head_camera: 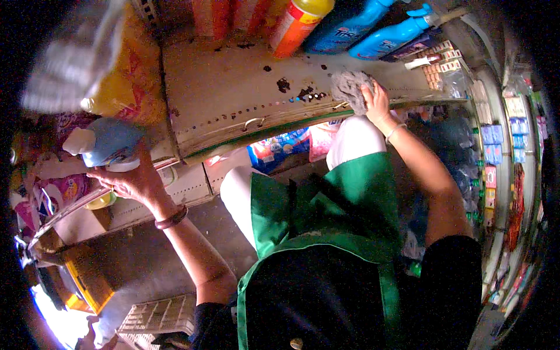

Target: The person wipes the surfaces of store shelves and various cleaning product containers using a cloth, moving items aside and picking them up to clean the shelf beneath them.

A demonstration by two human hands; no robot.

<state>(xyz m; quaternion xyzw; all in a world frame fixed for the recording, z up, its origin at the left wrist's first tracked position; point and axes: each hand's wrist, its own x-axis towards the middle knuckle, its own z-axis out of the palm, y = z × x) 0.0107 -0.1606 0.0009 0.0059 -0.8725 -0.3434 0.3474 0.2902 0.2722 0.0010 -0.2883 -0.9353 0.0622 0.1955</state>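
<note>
My left hand [142, 186] is at the left, with its fingers around a pale blue plastic bottle [114, 140] with a whitish cap. The bottle is tilted over the shelf's front edge, and its label is blurred. At the right, my right hand [377, 103] grips a crumpled grey cloth [351, 89]. That cloth lies against the front part of a worn metal shelf [210, 87] marked with dark stains and small holes.
Behind the shelf's bare front stand an orange bottle with a yellow cap [302, 26] and blue Triseo-like bottles [389, 37]. Large yellow bottles [131, 65] crowd the left. Below are detergent bags [280, 148]. A plastic crate [159, 319] sits on the floor.
</note>
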